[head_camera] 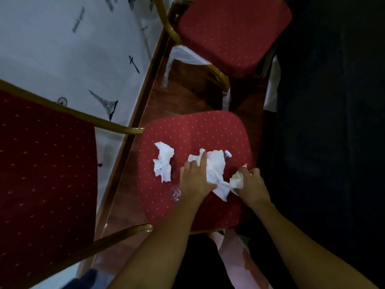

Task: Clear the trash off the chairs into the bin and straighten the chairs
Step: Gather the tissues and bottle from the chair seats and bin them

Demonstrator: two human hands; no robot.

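Both hands work the near seat (pixel 193 130): our left hand (pixel 194 180) presses on a tissue (pixel 214 167) to gather it, our right hand (pixel 250 180) pinches a wad (pixel 237 181); another tissue (pixel 163 163) lies left, a bottle (pixel 176 192) beneath.

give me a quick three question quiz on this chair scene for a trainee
1. True or false: the far chair seat has trash on it.
2. What lies partly hidden under the big tissue and the left hand on the near chair seat?
A. plastic bottle
B. cup
C. spoon
3. What is the right hand closed on?

Key
1. False
2. A, the plastic bottle, with its cap showing past the tissue
3. A small crumpled tissue
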